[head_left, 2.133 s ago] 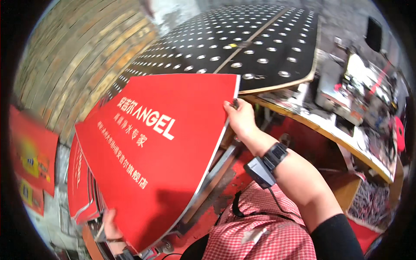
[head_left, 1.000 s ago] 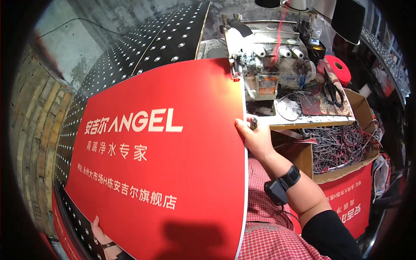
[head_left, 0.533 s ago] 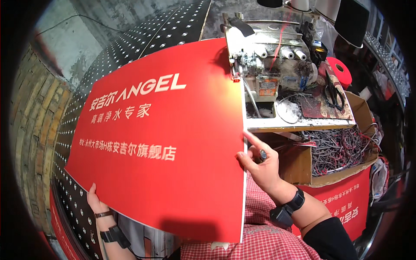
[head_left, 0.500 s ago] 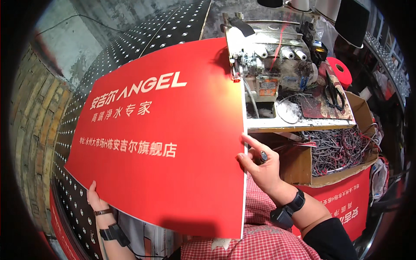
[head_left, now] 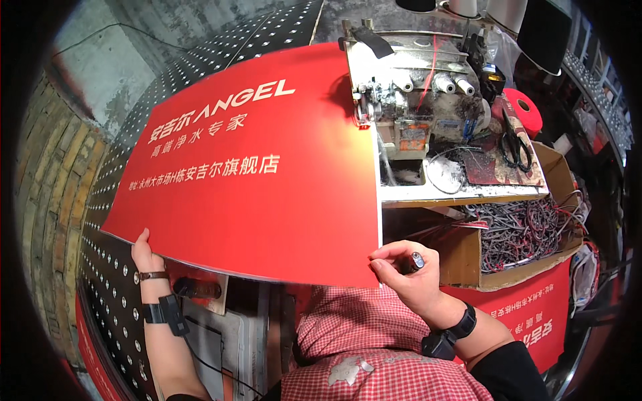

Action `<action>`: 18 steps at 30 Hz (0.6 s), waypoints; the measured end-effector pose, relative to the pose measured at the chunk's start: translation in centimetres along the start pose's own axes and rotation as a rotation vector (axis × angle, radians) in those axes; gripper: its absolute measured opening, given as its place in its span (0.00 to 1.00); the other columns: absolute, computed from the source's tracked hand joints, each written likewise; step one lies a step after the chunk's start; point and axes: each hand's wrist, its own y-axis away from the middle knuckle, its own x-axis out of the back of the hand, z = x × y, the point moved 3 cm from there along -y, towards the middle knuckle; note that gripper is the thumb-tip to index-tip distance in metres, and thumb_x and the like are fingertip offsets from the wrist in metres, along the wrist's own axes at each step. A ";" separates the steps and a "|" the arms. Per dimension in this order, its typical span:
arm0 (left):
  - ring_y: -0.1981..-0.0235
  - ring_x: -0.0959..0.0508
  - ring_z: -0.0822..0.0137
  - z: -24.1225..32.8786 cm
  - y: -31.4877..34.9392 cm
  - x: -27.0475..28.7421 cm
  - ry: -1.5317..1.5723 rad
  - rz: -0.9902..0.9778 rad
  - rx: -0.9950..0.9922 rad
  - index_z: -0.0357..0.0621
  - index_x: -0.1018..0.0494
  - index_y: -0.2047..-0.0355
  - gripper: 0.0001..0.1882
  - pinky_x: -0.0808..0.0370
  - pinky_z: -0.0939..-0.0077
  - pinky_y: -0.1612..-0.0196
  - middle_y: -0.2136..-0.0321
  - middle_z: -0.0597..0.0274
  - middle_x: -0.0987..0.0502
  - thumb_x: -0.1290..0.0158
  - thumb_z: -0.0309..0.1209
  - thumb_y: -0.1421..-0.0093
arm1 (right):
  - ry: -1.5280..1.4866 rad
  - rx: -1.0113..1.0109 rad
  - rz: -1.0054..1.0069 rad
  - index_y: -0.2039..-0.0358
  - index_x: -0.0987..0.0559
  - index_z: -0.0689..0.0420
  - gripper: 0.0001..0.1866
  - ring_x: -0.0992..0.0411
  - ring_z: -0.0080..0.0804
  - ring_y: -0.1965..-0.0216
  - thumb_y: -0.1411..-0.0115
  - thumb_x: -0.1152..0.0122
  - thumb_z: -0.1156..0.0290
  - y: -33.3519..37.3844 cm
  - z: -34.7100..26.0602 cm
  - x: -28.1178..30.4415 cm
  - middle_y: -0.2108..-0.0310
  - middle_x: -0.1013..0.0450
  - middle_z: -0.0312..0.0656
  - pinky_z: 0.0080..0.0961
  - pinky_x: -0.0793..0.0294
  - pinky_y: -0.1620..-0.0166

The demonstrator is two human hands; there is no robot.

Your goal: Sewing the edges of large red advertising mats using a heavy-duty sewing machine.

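Note:
A wide red printed mat [head_left: 267, 214] with white lettering lies across the work surface, its right edge running under the head of an overlock sewing machine [head_left: 421, 87]. Thumb on top, my left hand [head_left: 147, 257] grips the mat's near left edge, most of its fingers hidden underneath. At the near right corner my right hand [head_left: 414, 274] pinches the mat between thumb and forefinger. A short dark tool with a silver end [head_left: 417, 260] is tucked in that same hand; its kind is not clear.
Right of the machine lie black scissors [head_left: 516, 150] and a red cone of thread [head_left: 523, 107]. Below them a cardboard box [head_left: 468, 257] holds tangled grey and red trimmings [head_left: 521, 234]. Another red printed mat [head_left: 535, 314] hangs lower right. Black studded panels [head_left: 120, 294] stand left.
The mat has slid away from me along the machine, uncovering more of my checked apron. My left hand has moved forward with it; my right hand is now lower, at the near corner.

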 end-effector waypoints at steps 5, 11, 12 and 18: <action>0.58 0.26 0.54 -0.5 -2.2 -3.5 -0.012 0.021 0.014 0.28 0.36 0.55 0.15 0.26 0.62 0.55 0.57 0.49 0.30 0.55 0.20 0.44 | 0.065 0.103 0.032 0.69 0.22 0.62 0.06 0.36 0.06 0.78 0.49 0.39 0.80 -1.0 -0.4 0.1 0.76 0.27 0.30 0.04 0.38 0.76; 0.59 0.26 0.54 -1.3 -3.1 -10.5 -0.062 0.061 -0.090 0.28 0.36 0.55 0.16 0.26 0.61 0.56 0.58 0.49 0.29 0.56 0.17 0.47 | 0.262 0.244 0.178 0.71 0.22 0.63 0.05 0.31 0.13 0.75 0.50 0.38 0.79 -5.0 -0.5 1.1 0.76 0.25 0.35 0.12 0.30 0.71; 0.59 0.26 0.54 -1.4 -3.6 -11.0 -0.073 0.091 -0.100 0.28 0.36 0.56 0.16 0.26 0.62 0.56 0.58 0.49 0.29 0.56 0.16 0.47 | 0.350 0.247 0.199 0.71 0.21 0.63 0.05 0.31 0.13 0.76 0.50 0.38 0.78 -5.5 -0.9 1.1 0.77 0.25 0.36 0.12 0.30 0.71; 0.61 0.25 0.53 -2.1 -8.0 -13.4 -0.118 0.109 -0.135 0.30 0.34 0.58 0.15 0.25 0.60 0.58 0.60 0.48 0.28 0.54 0.18 0.47 | 0.475 0.441 0.269 0.72 0.22 0.63 0.06 0.27 0.21 0.76 0.53 0.39 0.78 -10.1 -0.6 1.6 0.78 0.25 0.40 0.17 0.29 0.71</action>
